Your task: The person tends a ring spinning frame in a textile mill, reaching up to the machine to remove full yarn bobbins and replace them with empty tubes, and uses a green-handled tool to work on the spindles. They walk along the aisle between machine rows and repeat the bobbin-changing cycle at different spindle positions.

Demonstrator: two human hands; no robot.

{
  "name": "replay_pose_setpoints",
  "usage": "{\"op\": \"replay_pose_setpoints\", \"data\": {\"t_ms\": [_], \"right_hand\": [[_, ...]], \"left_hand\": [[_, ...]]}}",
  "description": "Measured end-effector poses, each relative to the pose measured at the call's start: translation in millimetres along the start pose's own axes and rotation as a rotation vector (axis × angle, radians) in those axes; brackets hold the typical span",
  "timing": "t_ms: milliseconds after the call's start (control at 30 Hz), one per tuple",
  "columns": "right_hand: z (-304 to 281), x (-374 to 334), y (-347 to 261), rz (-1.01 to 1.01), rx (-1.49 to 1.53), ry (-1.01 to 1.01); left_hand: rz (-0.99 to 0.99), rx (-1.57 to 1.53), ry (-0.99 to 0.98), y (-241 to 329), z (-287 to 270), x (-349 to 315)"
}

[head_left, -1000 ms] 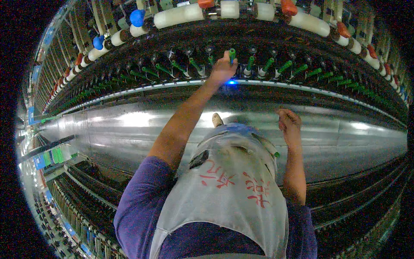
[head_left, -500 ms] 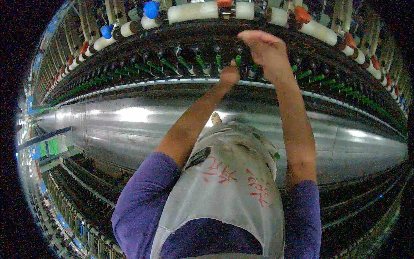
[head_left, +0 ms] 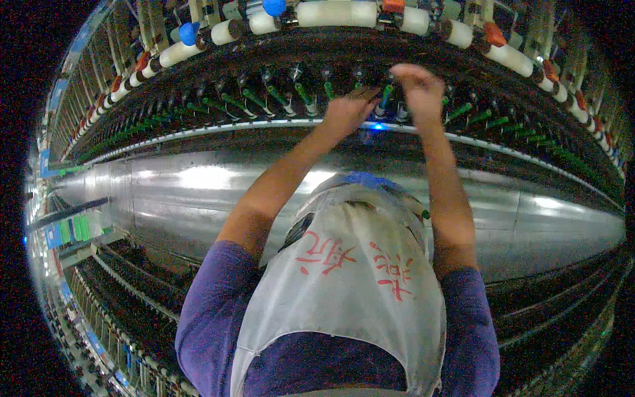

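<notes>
On the spinning frame, a row of green spindle tubes (head_left: 301,92) stands behind a pale rail (head_left: 264,124). My left hand (head_left: 347,114) reaches over the rail among these tubes, its fingers pointing right toward one green tube (head_left: 387,96). Motion smears those fingertips, so their grip cannot be made out. Higher and to the right is my right hand (head_left: 423,94), raised above the tubes. Its fingers are bent to the left and pressed together; anything between them is too small to see. A blue light (head_left: 378,126) glows on the rail below my hands.
White rollers (head_left: 337,13) with blue knobs (head_left: 189,33) and orange caps (head_left: 494,34) run along the top. A shiny metal floor (head_left: 205,177) lies between this machine and another machine (head_left: 126,331) behind me. I wear a pale apron (head_left: 344,284).
My left hand has shifted slightly left and turned its fingers to the right. My right hand has come slightly lower. The machine sits farther right in view, and a blue light now shows on the rail.
</notes>
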State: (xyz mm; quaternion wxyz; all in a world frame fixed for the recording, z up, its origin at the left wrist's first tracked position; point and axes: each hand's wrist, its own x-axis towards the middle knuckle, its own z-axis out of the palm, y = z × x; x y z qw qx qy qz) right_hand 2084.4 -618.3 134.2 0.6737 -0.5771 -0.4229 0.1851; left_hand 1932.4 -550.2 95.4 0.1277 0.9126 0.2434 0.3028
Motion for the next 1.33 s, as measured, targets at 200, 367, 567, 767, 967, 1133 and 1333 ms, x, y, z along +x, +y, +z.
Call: {"op": "replay_pose_setpoints", "data": {"t_ms": [200, 367, 567, 767, 967, 1133, 1333], "right_hand": [[-15.9, 105.7, -106.4, -0.414, -0.943, 0.474], [-2.8, 157.6, -145.1, -0.058, -1.18, -0.193], [-0.1, 175.2, -122.2, -0.155, -1.277, -0.091], [-18.3, 94.4, -70.8, -0.696, -1.002, 0.318], [-119.7, -129.6, 36.0, -0.229, -0.934, 0.001], [-269.1, -296.6, 109.6, 0.65, -1.003, -0.208], [-329.1, -435.1, 125.2, 1.031, -0.842, -0.163]], "left_hand": [[-0.194, -0.209, 0.028, 25.5, 32.8, 100.6], [-0.278, -0.101, -0.016, 10.0, 45.0, 109.9], [-0.417, -0.317, -0.068, 10.6, 39.3, 80.7], [-0.351, -0.324, -0.195, 8.0, 40.3, 74.5], [-0.255, -0.237, -0.01, 15.4, 38.1, 69.2], [-0.448, -0.194, -0.121, 14.2, 36.5, 68.2], [-0.385, -0.22, -0.251, 8.9, 31.3, 72.3]]}}
